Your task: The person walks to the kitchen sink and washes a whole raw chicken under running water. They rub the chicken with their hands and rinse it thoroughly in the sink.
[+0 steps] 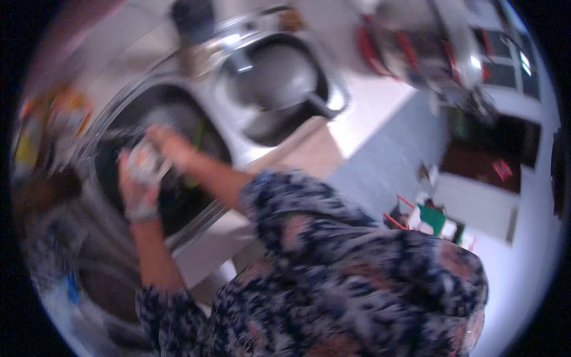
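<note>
Both hands are close together over a dark sink basin point(174, 209), blurred by motion. My left hand point(139, 189) looks whitish and wet, perhaps with suds or a thin covering, and is around a pale object point(145, 163) whose kind cannot be told. My right hand point(167, 145) lies against the upper side of that object, its fingers bent over it; their exact hold is unclear. A streak of water point(122, 131) shows beside the hands. Something bright green point(199, 136) is in the basin behind my right wrist, partly hidden.
A grey pan with a handle point(281, 80) rests in the second basin. A brown cloth or mat point(308, 145) lies at the counter's front edge. Orange and yellow packages point(67, 111) stand at the left. Red-edged items point(406, 51) are at the upper right. A box of odds and ends point(432, 218) stands beyond the counter.
</note>
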The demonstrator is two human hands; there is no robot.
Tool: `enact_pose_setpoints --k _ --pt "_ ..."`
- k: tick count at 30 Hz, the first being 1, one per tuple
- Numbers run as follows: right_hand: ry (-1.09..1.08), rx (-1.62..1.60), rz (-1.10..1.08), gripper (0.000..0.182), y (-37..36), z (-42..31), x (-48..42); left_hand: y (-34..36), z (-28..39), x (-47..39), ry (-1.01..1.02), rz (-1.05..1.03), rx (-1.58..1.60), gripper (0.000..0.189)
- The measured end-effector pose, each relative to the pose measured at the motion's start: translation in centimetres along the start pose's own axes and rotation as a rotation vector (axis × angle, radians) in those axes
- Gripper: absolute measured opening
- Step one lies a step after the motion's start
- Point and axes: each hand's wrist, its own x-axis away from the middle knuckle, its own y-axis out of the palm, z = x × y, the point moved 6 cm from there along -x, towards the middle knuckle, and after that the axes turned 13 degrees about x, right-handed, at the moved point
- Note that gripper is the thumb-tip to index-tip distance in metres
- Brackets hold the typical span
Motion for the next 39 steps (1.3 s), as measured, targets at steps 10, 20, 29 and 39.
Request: enact_pose_setpoints --k 10,20,29,39 --pt "0.064 -0.445 0.356 0.015 -2.4 0.3 -2.9 -5.8 -0.1 0.2 0.279 0.328 0.337 0.034" --pt "-0.235 0.132 0.547 0.028 -1.5 -1.3 -0.6 -4.0 -1.1 -1.0 0.495 0.284 0.448 0.03" --pt "-0.718 0.775 0.163 0.023 3.9 -4.9 5.4 -11.0 -1.1 -1.8 0.606 0.357 -0.998 0.031" --pt "-0.231 0.704 0.331 0.028 0.6 -2.9 -1.6 -5.1 -2.7 -3.6 0.276 0.189 0.252 0.023"
